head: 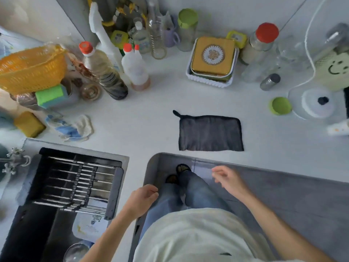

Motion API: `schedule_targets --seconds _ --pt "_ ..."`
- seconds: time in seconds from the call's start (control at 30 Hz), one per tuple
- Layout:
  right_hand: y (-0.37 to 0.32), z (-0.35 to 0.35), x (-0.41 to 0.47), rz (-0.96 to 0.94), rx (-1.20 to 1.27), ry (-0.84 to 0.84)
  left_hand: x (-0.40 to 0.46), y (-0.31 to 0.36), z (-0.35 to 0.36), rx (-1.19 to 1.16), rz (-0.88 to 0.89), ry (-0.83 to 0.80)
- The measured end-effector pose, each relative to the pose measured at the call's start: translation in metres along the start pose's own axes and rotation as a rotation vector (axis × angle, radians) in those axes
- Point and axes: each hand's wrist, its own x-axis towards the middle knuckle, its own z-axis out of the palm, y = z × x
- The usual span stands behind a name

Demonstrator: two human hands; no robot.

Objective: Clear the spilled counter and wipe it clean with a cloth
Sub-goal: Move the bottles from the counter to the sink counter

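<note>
Dark grey cloth (210,133) lies flat and spread on the white counter (143,127), just inside the near edge, hanging loop at its far-left corner. Long axis runs left to right, roughly parallel to that near edge. Both hands are off the counter, held in front of the body below the near edge. Right hand (227,177): fingers loosely curled, holding nothing, directly below the cloth's near-right part; cloth lies straight ahead of it, near. Left hand (144,198): fingers curled inward, nothing visibly held, lower and further left, beside the sink's (62,190) right rim; cloth lies ahead and to its right, clearly farther off. Judgement: right hand is the nearer one and would meet the cloth's long near edge first on a forward reach. Crumpled blue-and-white rag or wrapper (75,128) sits toward the left of the counter, beside a yellow sponge (29,124); whether this marks the spill cannot be told, view is soft there. Bottles, jars and a yellow tin (213,55) crowd the far edge. Wiping appears not yet begun.
</note>
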Motion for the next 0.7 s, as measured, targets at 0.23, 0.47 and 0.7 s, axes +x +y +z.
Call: schedule_targets --seconds 0.23,0.47,0.7 --pt "0.124 0.035 -0.068 0.241 0.23 0.192 0.024 0.037 0.014 0.422 0.122 -0.196" --pt "0.235 0.093 -0.155 0.59 0.746 0.343 0.036 0.151 0.076 0.581 0.3 -0.331" --pt "0.304 0.126 -0.207 0.71 1.011 0.446 0.047 0.263 0.168 0.669 0.463 -0.473"
